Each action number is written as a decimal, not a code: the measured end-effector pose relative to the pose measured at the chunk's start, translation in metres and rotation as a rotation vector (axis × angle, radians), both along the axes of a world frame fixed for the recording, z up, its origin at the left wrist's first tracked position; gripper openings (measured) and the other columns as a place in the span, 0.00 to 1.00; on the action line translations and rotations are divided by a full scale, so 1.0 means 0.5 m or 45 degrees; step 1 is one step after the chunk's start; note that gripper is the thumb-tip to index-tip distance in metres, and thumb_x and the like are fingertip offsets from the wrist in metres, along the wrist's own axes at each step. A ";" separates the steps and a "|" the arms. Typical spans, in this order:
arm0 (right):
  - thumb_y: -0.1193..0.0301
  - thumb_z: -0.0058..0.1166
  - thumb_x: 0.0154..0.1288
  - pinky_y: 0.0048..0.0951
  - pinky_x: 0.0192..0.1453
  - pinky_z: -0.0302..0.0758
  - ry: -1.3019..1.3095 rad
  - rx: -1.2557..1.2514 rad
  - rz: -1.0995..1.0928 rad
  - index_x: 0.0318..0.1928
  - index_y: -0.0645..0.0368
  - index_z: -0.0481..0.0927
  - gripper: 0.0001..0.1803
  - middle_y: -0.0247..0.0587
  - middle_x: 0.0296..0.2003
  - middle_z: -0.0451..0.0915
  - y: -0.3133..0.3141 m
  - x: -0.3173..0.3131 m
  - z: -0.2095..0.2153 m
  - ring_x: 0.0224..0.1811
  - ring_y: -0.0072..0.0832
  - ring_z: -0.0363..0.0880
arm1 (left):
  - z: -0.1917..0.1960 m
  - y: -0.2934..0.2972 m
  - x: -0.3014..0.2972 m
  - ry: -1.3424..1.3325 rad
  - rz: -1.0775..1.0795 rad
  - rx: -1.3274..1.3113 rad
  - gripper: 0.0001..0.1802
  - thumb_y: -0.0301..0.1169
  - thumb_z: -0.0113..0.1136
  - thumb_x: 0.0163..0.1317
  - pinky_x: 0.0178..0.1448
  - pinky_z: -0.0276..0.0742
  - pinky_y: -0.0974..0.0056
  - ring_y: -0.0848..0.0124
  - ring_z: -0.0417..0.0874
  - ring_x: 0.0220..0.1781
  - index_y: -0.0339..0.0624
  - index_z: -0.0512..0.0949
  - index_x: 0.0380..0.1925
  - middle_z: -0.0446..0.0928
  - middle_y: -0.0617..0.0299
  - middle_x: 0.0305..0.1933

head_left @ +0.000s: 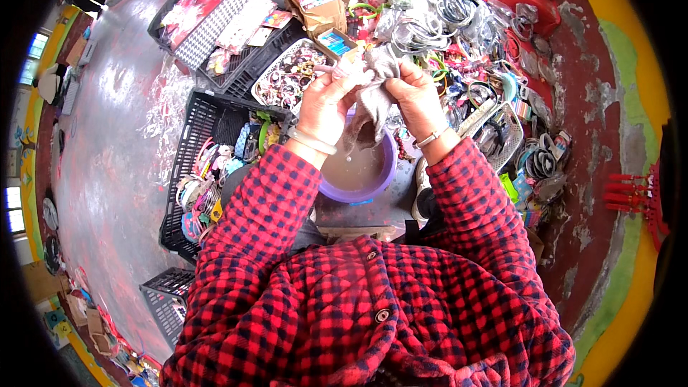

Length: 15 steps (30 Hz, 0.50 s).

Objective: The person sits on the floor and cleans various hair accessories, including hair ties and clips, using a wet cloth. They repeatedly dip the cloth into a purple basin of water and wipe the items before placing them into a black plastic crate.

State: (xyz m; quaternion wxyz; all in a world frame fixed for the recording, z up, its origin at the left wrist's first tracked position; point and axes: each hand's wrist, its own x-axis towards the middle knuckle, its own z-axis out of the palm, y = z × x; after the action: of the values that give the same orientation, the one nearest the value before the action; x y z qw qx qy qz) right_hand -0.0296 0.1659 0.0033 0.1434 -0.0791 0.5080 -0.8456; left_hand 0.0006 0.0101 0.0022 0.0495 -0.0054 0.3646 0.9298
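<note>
A wet-looking grey cloth (375, 100), stained brown at its lower end, hangs between my hands. My right hand (419, 99) pinches its upper part. My left hand (324, 106) is closed around a small pale pink item (350, 69) that touches the cloth; its exact kind I cannot make out. Below both hands stands a purple basin (391, 161) with murky brownish water, and a small white bit shows in it. The cloth hangs over the basin's far part.
On the left, a black crate (172, 197) holds hairbands and small accessories. A white basket (266, 87) of hair ties stands beyond the basin, near a small carton (337, 43). Bagged headbands (451, 11) pile up at far right, with another white basket (517, 136) nearer.
</note>
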 end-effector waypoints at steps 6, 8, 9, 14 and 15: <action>0.84 0.43 0.60 0.26 0.45 0.76 -0.083 -0.206 -0.008 0.46 0.66 0.74 0.14 0.41 0.39 0.79 0.048 -0.017 0.038 0.39 0.27 0.79 | 0.006 -0.023 -0.006 -0.017 0.074 -0.018 0.08 0.27 0.53 0.59 0.48 0.74 0.62 0.67 0.79 0.41 0.39 0.75 0.39 0.78 0.58 0.39; 0.81 0.46 0.61 0.25 0.46 0.75 0.015 0.019 0.062 0.48 0.64 0.73 0.14 0.39 0.39 0.79 0.048 -0.015 0.041 0.41 0.23 0.78 | 0.006 -0.017 -0.001 -0.039 0.066 -0.131 0.08 0.27 0.54 0.59 0.48 0.74 0.63 0.69 0.79 0.41 0.39 0.75 0.38 0.78 0.60 0.39; 0.79 0.50 0.59 0.23 0.46 0.73 0.138 0.197 0.084 0.48 0.64 0.74 0.14 0.38 0.38 0.79 0.034 -0.003 0.051 0.41 0.20 0.76 | 0.005 -0.013 0.001 -0.051 0.062 -0.190 0.08 0.27 0.54 0.59 0.49 0.73 0.64 0.70 0.79 0.41 0.39 0.75 0.38 0.78 0.60 0.39; 0.79 0.57 0.55 0.21 0.43 0.71 0.461 0.686 -0.027 0.41 0.64 0.78 0.11 0.33 0.34 0.79 -0.003 0.013 0.013 0.36 0.16 0.73 | -0.044 -0.011 -0.007 0.057 0.039 -0.131 0.07 0.24 0.55 0.59 0.45 0.74 0.70 0.75 0.78 0.38 0.36 0.76 0.37 0.77 0.63 0.38; 0.79 0.57 0.55 0.20 0.43 0.71 0.365 0.599 -0.020 0.40 0.64 0.79 0.10 0.31 0.33 0.80 -0.001 0.009 0.007 0.35 0.15 0.73 | -0.026 -0.007 -0.003 0.031 0.039 -0.094 0.06 0.24 0.55 0.59 0.45 0.73 0.70 0.74 0.78 0.38 0.36 0.76 0.36 0.77 0.63 0.37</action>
State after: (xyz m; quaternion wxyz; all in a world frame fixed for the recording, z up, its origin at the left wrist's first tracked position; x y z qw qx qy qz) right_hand -0.0252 0.1655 0.0070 0.0778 -0.1585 0.7062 -0.6857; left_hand -0.0008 0.0067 -0.0108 0.0303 -0.0014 0.3991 0.9164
